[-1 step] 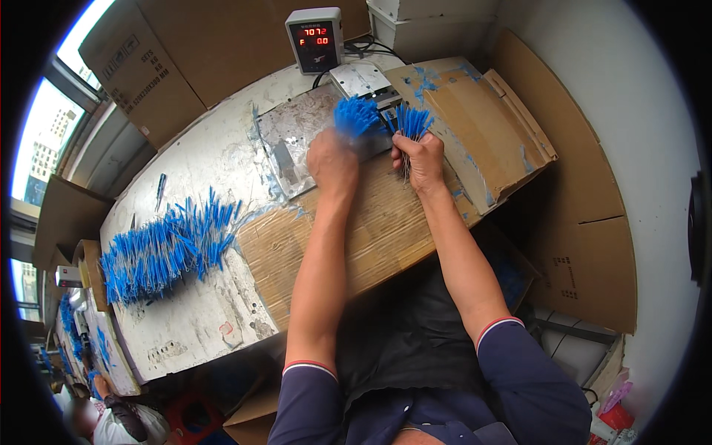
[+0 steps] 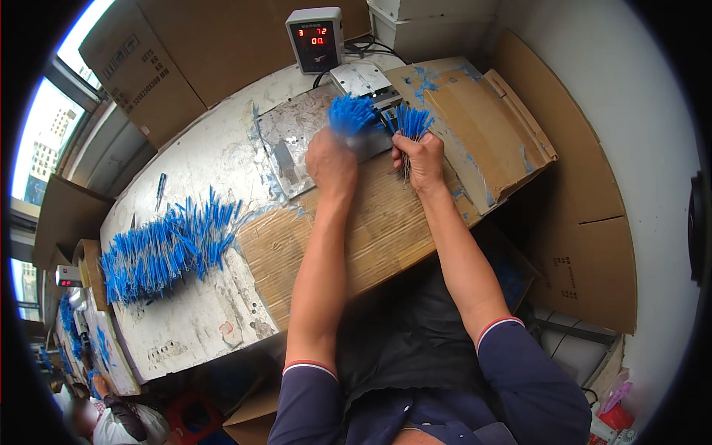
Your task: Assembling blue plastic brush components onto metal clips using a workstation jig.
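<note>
My left hand (image 2: 331, 165) is closed round a bunch of blue-tipped wires (image 2: 351, 113), whose blue ends fan out above the fist, slightly smeared by motion. Close by on the right, my right hand (image 2: 421, 157) grips a second bunch of blue-tipped wires (image 2: 412, 119) with the blue ends up. Thin bare leads hang below its fingers. Both hands are at the front of a small metal machine (image 2: 365, 80), partly hidden behind the bunches. Under the left hand lies a worn metal plate (image 2: 293, 122).
A large pile of blue-tipped wires (image 2: 167, 248) covers the table's left part, near a thin dark tool (image 2: 161, 189). Behind stands a box with a red digital display (image 2: 317, 41). Cardboard (image 2: 489, 126) flanks the right side. Another person (image 2: 122, 423) sits at lower left.
The bunch in my left hand has shifted slightly left. The red figures on the display differ. My right hand has stayed in place.
</note>
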`<state>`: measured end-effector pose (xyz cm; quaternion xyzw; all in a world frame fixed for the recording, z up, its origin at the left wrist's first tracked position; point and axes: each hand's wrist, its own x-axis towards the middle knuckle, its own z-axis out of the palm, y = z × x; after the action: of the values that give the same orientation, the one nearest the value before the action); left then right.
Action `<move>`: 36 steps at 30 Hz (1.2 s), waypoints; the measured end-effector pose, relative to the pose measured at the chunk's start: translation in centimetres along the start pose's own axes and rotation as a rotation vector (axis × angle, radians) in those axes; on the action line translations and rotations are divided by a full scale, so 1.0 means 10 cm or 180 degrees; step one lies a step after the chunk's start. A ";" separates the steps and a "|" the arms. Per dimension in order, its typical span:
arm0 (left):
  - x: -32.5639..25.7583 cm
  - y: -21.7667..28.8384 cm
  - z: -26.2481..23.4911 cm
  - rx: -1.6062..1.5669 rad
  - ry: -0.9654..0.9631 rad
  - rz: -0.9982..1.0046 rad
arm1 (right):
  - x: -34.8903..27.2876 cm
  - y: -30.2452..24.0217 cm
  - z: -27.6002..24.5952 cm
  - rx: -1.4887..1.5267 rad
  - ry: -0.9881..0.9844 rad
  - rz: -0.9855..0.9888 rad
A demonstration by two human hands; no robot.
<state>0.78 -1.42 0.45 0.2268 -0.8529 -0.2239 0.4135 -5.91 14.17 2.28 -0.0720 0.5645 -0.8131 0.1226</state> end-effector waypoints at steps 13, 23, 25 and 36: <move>0.04 -0.02 -0.06 -0.0792 0.0207 -0.0995 | 0.13 0.02 0.16 -0.0625 0.0296 0.0216; 0.02 0.04 -0.04 -0.0620 0.0205 -0.0596 | 0.09 0.01 0.16 -0.0501 0.0302 0.0088; 0.01 0.06 -0.04 -0.0614 0.0104 -0.0466 | 0.10 0.01 0.12 -0.0440 0.0261 0.0136; 0.01 0.05 0.00 -0.0352 -0.0232 -0.0145 | 0.04 0.09 0.07 -0.0056 0.0186 -0.0216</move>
<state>0.64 -1.11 0.76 0.2147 -0.8483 -0.2881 0.3889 -6.00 13.13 1.67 -0.0683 0.5722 -0.8136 0.0778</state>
